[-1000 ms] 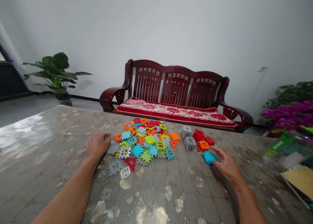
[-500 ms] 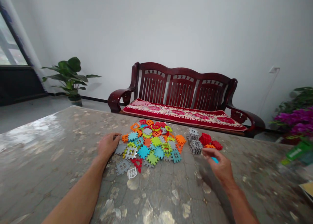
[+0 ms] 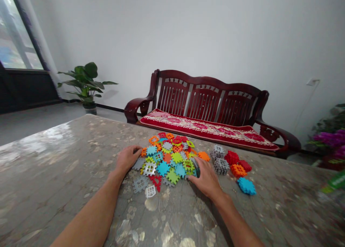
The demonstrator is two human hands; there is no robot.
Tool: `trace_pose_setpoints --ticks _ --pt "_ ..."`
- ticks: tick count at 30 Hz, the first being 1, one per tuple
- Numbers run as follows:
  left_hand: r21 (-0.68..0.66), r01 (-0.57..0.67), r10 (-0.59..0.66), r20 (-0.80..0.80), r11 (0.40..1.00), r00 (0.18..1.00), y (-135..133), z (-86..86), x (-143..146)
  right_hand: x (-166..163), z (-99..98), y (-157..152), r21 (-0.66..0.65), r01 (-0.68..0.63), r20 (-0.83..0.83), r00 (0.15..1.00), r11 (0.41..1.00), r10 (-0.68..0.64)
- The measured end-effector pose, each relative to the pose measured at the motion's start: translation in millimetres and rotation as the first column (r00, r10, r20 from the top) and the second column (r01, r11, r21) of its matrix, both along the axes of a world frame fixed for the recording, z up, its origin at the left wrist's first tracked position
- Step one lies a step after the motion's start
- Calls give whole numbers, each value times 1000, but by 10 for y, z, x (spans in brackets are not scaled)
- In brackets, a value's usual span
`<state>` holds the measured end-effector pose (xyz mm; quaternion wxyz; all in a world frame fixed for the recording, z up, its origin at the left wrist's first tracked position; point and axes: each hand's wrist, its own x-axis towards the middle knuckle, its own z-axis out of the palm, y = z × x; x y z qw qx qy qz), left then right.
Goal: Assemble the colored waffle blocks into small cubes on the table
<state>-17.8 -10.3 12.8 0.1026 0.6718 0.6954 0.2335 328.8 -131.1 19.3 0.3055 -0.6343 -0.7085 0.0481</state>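
Right hand (image 3: 204,175), grip spread, at right edge of tile pile (image 3: 167,158); left hand (image 3: 128,160) opposite, grip unclear.

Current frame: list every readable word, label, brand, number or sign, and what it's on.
No readable text.
Blurred green-and-yellow object at the right edge: any lettering too blurred to read.
Flat, toothed, multicoloured plastic-looking pieces: no lettering can be made out.
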Motion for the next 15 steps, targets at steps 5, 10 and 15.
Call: trace_pose_setpoints --ticks 5,10,15 --pt "2 -4 4 15 1000 1000 5 -3 5 -188 16 67 -31 -136 47 989 990 138" --pt "-10 -31 31 31 999 999 13 -17 -4 -257 23 58 -42 -220 43 974 974 222" --pt "-22 -37 38 40 999 998 20 -21 -12 -244 -32 100 64 -222 -61 972 973 226"
